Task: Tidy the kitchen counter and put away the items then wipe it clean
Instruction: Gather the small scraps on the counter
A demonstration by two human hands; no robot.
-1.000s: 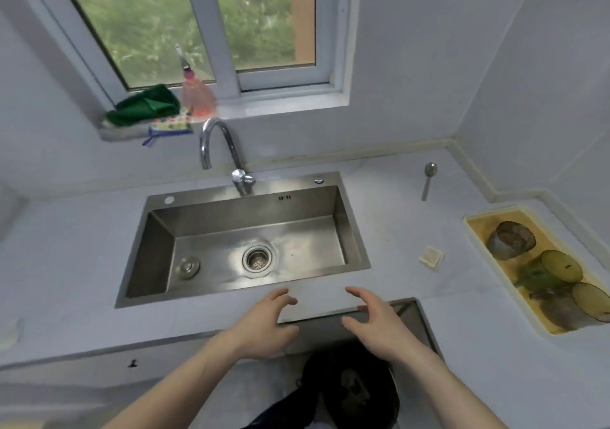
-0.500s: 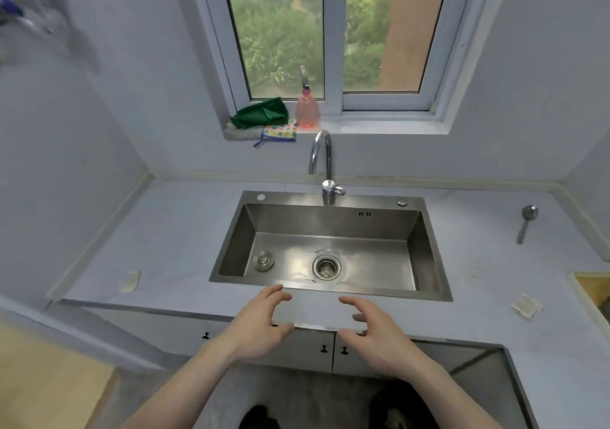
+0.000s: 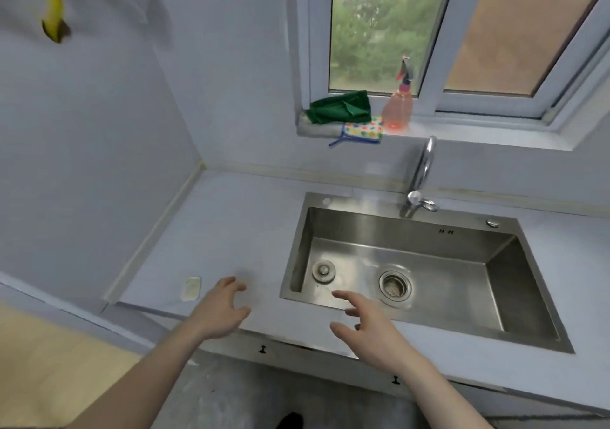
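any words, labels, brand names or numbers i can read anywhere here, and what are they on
None can be read.
Pink spray bottle on the windowsill: no label legible.
Spotted cloth beside it: coloured dots only, no text.
Small pale pad on the counter: any print too blurred to read.
Sink back wall: two small dark slots, not characters.
Both the left hand and the right hand hold nothing.

A brushed stainless-steel sink [image 3: 412, 263] sits in a smooth, matt pale counter [image 3: 231, 230], beneath a polished chrome tap [image 3: 422, 171]. On the far sill lie a green cloth [image 3: 340, 107], a spotted fabric sponge [image 3: 363, 130] and a translucent pink plastic spray bottle [image 3: 397, 112].
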